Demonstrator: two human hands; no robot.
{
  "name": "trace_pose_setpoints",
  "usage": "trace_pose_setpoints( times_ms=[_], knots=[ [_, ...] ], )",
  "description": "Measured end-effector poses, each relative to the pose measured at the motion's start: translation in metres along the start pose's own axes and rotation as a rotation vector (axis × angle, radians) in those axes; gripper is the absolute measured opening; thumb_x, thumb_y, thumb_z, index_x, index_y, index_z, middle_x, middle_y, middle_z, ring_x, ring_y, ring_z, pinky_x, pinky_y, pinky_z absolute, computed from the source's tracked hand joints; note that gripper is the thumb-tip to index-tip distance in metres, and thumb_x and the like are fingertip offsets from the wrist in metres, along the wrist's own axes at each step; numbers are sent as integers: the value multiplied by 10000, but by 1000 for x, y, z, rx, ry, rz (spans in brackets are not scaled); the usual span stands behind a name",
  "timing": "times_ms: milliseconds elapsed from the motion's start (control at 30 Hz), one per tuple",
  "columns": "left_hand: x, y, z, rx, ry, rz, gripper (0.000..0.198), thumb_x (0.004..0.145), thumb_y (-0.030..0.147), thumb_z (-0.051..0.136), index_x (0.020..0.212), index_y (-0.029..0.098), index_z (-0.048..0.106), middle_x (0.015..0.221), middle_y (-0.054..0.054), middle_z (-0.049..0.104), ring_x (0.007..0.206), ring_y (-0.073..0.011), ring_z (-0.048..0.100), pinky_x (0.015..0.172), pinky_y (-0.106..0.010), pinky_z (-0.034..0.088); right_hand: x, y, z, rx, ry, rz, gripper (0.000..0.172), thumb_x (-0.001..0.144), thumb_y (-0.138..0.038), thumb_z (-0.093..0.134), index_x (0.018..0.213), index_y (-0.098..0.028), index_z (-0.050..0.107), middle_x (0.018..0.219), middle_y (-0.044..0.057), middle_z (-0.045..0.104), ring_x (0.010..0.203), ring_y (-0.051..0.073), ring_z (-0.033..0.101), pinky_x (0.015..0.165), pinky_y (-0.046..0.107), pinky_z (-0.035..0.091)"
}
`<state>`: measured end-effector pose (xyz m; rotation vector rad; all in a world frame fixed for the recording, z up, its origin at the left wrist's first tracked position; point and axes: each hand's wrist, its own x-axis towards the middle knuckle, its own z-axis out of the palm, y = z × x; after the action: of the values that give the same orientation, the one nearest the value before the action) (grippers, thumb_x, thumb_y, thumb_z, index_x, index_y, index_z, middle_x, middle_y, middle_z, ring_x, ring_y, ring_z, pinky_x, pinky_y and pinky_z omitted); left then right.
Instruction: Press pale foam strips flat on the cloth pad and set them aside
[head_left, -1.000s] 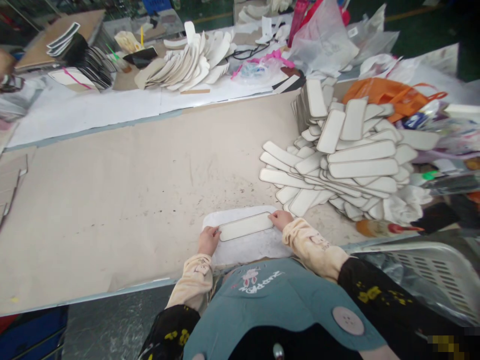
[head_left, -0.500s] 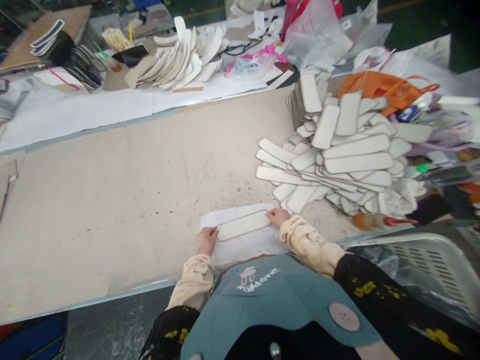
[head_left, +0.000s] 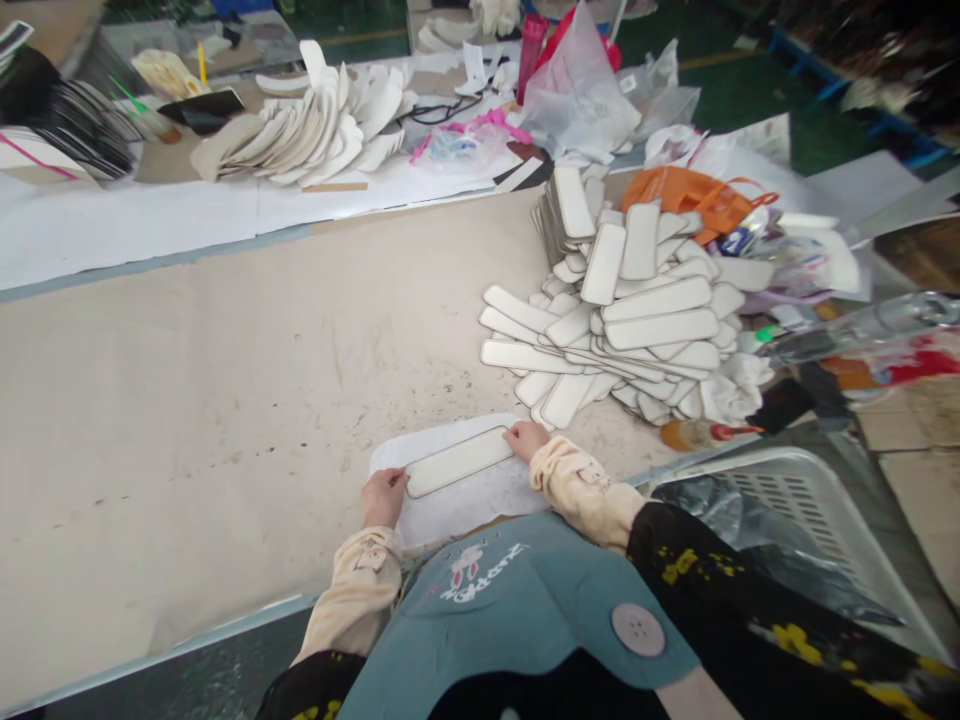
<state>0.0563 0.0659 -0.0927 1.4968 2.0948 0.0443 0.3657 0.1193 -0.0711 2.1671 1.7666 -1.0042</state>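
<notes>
A long white strip with rounded ends and a dark edge (head_left: pixel 459 461) lies on a white pad (head_left: pixel 480 495) at the near edge of the beige table (head_left: pixel 225 400). My left hand (head_left: pixel 383 496) pinches the strip's left end, fingers curled. At the strip's right end my right hand (head_left: pixel 525 439) grips it in the same way. Both wrists wear cream sleeves.
A big heap of like white strips (head_left: pixel 622 320) lies to the right, with an orange bag (head_left: pixel 690 195) and plastic bags behind it. Curved white pieces (head_left: pixel 300 130) are stacked at the back. A grey plastic basket (head_left: pixel 780 510) stands at the near right, a glue bottle (head_left: pixel 697 433) beside it.
The view has swung to the right, so everything sits further left in the picture. Both hands still hold the strip's ends on the pad.
</notes>
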Motion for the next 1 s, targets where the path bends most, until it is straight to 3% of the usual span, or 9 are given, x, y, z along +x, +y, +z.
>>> trace_pose_setpoints(
  times_ms=[1000],
  knots=[
    [-3, 6, -3, -38, -10, -29, 248, 738, 301, 546, 916, 187, 675, 880, -58, 676, 795, -176, 611, 771, -296, 464, 14, 5, 18, -49, 51, -14, 267, 844, -370, 471, 853, -182, 661, 896, 79, 675, 875, 194, 596, 711, 259, 396]
  ],
)
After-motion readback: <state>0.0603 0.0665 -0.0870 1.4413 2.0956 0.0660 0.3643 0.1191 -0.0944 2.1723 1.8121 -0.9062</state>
